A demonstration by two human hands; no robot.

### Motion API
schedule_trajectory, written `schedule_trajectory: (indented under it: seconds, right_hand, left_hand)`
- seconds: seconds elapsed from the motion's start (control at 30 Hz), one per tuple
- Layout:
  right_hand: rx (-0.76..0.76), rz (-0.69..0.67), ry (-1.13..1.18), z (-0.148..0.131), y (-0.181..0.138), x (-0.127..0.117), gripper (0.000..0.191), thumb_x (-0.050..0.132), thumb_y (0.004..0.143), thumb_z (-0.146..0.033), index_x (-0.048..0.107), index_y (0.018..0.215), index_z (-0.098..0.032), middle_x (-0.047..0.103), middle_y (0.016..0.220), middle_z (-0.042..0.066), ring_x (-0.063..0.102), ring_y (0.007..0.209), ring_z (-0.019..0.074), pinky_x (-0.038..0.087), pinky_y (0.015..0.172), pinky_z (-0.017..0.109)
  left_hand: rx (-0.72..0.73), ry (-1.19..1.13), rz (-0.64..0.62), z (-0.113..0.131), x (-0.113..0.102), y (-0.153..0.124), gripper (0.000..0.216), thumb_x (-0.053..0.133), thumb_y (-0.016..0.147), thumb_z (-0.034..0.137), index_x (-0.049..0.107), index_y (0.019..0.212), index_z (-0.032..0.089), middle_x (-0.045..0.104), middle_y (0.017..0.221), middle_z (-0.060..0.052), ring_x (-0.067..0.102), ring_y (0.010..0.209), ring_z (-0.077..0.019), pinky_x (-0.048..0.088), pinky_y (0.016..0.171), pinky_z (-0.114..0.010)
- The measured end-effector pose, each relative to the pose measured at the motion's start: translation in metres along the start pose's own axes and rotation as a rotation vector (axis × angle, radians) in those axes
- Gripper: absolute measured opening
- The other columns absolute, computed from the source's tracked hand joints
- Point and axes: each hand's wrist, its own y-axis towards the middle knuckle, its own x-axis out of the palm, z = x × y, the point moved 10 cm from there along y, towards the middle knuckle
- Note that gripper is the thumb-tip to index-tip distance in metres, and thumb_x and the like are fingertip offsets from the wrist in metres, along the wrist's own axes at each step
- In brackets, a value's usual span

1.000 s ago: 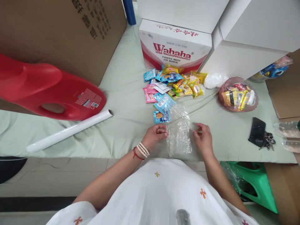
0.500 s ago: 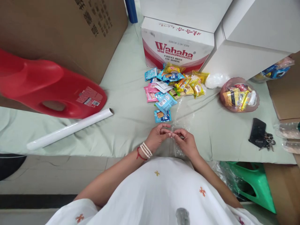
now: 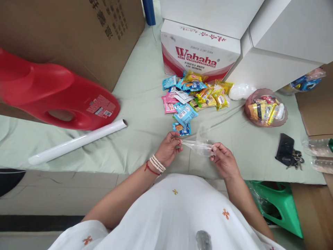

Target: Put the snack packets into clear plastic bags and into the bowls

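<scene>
A clear plastic bag (image 3: 199, 146) is stretched flat and narrow between my two hands, just above the pale green cloth (image 3: 140, 114). My left hand (image 3: 168, 148), with bead bracelets at the wrist, pinches the bag's left end. My right hand (image 3: 224, 159) pinches its right end. Just beyond my hands lies a small blue snack packet (image 3: 181, 129). Farther back is a pile of several colourful snack packets (image 3: 194, 94).
A Wahaha carton (image 3: 199, 55) and white boxes (image 3: 273, 38) stand at the back. A red jug (image 3: 52, 93) and a white roll (image 3: 75, 142) lie at the left. A filled bag of snacks (image 3: 265, 110), a black key pouch (image 3: 285, 150) and a green stool (image 3: 278, 205) are at the right.
The bag was spread open a second ago, then my hands came together with it. Now they have drawn apart again, pulling the bag into a narrow strip.
</scene>
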Motion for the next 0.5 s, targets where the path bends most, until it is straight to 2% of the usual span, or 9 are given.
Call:
schedule_trajectory:
  seconds: [0.2,0.3,0.33,0.4,0.47,0.5]
  right_hand:
    - [-0.023,0.127,0.063,-0.007,-0.008,-0.059,0.033,0.085,0.074,-0.048,0.064,0.084,-0.024,0.061,0.078,0.002,0.052,0.067,0.0146,0.044,0.055,0.026]
    - [-0.044,0.169,0.152,-0.009,-0.01,-0.081,0.031,0.087,0.073,-0.044,0.065,0.083,-0.025,0.062,0.082,0.002,0.055,0.073,0.0149,0.046,0.057,0.025]
    - [-0.028,0.172,0.168,-0.007,-0.01,-0.085,0.031,0.087,0.073,-0.044,0.065,0.083,-0.024,0.062,0.083,0.002,0.056,0.075,0.0151,0.047,0.058,0.025]
    - [0.025,0.162,0.139,0.0,-0.009,-0.087,0.034,0.089,0.072,-0.047,0.066,0.082,-0.023,0.064,0.085,0.003,0.059,0.077,0.0155,0.05,0.06,0.025]
    - [0.061,0.142,0.06,0.006,-0.007,-0.082,0.038,0.09,0.07,-0.05,0.067,0.081,-0.022,0.066,0.087,0.003,0.06,0.077,0.0157,0.053,0.063,0.027]
    - [0.065,0.127,0.024,0.007,-0.007,-0.078,0.039,0.09,0.07,-0.052,0.067,0.081,-0.021,0.067,0.089,0.003,0.061,0.078,0.0156,0.054,0.065,0.027]
  left_hand:
    - [0.059,0.023,-0.003,0.019,-0.023,0.001,0.026,0.077,0.064,0.02,0.066,0.087,0.017,0.056,0.071,0.004,0.052,0.063,-0.0074,0.049,0.06,-0.019]
    - [0.099,0.038,0.008,0.03,-0.036,0.001,0.026,0.076,0.065,0.022,0.067,0.088,0.018,0.056,0.073,0.004,0.052,0.065,-0.0083,0.048,0.061,-0.02]
    - [0.115,0.1,-0.001,0.033,-0.037,0.001,0.024,0.075,0.066,0.025,0.068,0.089,0.019,0.057,0.075,0.002,0.053,0.066,-0.0094,0.048,0.062,-0.021]
    - [0.206,0.368,-0.002,0.041,-0.037,-0.003,0.025,0.072,0.069,0.029,0.07,0.093,0.019,0.061,0.084,-0.002,0.056,0.075,-0.0142,0.051,0.069,-0.027]
    - [0.412,0.736,0.031,0.057,-0.028,-0.014,0.037,0.071,0.07,0.032,0.073,0.105,0.019,0.064,0.105,-0.009,0.06,0.098,-0.0235,0.054,0.087,-0.04]
    - [0.542,0.906,0.036,0.064,-0.017,-0.022,0.047,0.072,0.071,0.033,0.072,0.116,0.02,0.062,0.119,-0.012,0.057,0.115,-0.0292,0.051,0.099,-0.047]
